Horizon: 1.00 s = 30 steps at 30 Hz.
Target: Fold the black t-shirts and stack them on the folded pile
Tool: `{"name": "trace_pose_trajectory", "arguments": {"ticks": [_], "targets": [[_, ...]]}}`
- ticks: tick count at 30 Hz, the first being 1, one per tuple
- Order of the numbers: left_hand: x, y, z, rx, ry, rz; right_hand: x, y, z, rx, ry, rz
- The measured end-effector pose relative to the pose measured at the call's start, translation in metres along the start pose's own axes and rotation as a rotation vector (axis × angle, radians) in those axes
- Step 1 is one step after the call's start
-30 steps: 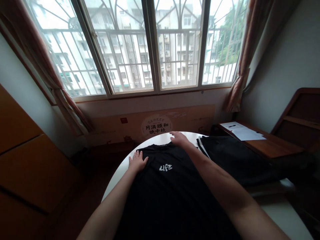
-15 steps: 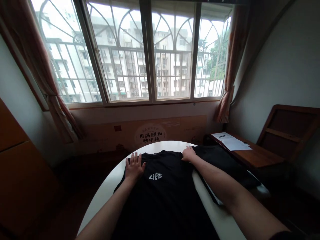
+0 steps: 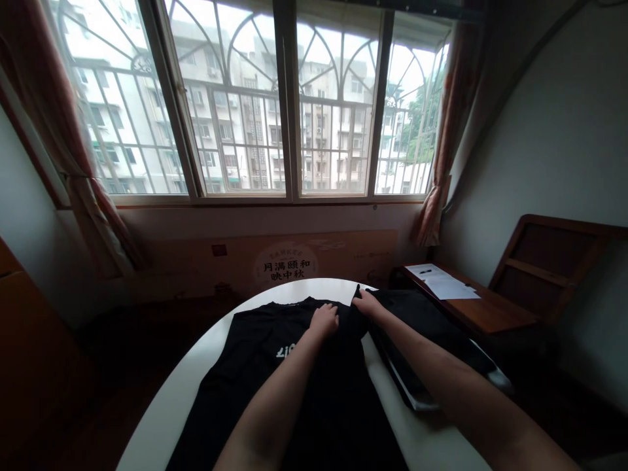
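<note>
A black T-shirt with white lettering on its chest lies spread on a round white table, collar toward the window. My left hand rests on the shirt, right of the collar, fingers slightly bent and a little apart on the cloth. At the shirt's right sleeve, my right hand pinches the black fabric, and a corner of it stands up off the table. My left forearm hides part of the lettering.
A folded stack of dark cloth, with a pale layer at its lower edge, lies on the table's right side under my right forearm. Beyond it, a wooden chair bears white papers and a pen. A printed banner runs below the window.
My left hand has moved right, from the shirt's left shoulder across to the right of the collar. My right hand stays at the right sleeve, whose edge is now raised. The view has shifted slightly.
</note>
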<state>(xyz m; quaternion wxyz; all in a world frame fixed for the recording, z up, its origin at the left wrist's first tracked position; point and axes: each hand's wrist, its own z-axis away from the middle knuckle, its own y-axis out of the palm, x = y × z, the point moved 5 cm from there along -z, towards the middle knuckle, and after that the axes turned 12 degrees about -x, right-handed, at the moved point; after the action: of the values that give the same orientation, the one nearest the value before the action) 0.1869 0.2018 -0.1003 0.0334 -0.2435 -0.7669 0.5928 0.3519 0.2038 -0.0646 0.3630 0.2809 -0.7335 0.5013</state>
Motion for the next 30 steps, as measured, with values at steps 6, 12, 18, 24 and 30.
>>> {"name": "trace_pose_trajectory", "arguments": {"ticks": [6,12,18,24,30], "targets": [[0.005,0.031,-0.014,0.069,-0.086,-0.013,-0.010,-0.004,0.008,0.007,-0.020,-0.040],[0.015,0.033,-0.032,0.053,-0.115,0.057,0.006,0.004,0.038,0.125,-0.222,0.070],[0.038,0.019,-0.054,0.009,-0.141,0.241,0.026,0.021,0.088,0.298,-0.406,0.139],[0.053,0.000,-0.063,-0.072,-0.214,0.360,0.028,-0.011,0.096,0.192,-0.500,0.199],[0.033,-0.006,-0.046,-0.076,-0.147,0.280,0.005,-0.040,0.084,0.174,-0.393,0.433]]}}
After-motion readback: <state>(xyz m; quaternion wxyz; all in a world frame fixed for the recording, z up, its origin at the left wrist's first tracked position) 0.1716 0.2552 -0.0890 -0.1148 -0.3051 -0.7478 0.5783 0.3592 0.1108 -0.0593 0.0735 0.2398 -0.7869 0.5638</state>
